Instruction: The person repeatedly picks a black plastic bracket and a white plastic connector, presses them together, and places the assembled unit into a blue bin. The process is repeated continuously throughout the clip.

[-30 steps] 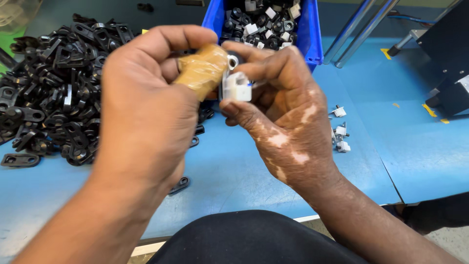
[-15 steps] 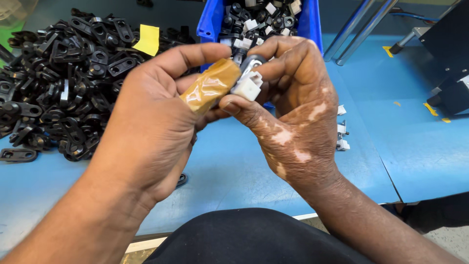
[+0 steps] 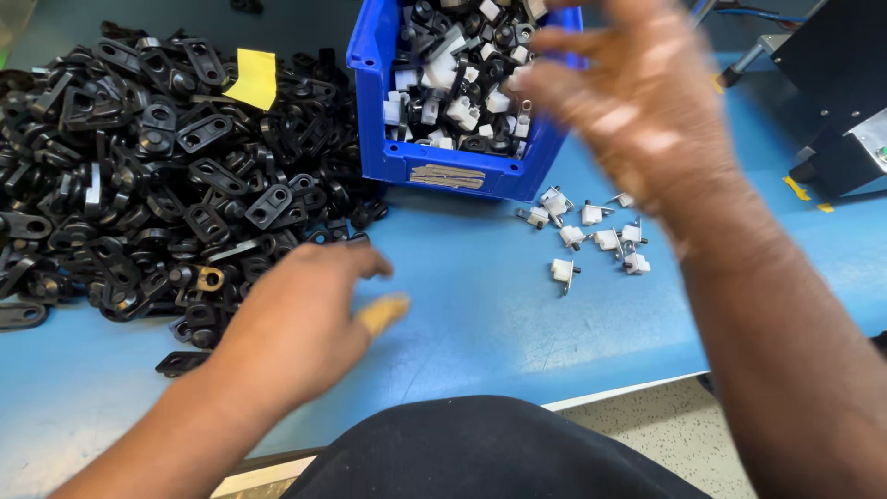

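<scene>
Yellow note [image 3: 252, 78] atop black parts [image 3: 139, 185]

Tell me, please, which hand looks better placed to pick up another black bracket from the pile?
Probably the left hand: it hovers low over the table, right beside the pile of black brackets. The right hand is raised near the blue bin, farther from the pile.

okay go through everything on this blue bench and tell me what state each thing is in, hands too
left hand: empty, fingers spread, low by the black pile, one finger taped tan.
right hand: blurred, open, raised by the bin, seemingly empty.
blue bin: upright, open-topped, filled with black-and-white parts.
black brackets: loose heap on the bench.
white parts: scattered loose by the bin.
yellow note: lying on the heap.
</scene>
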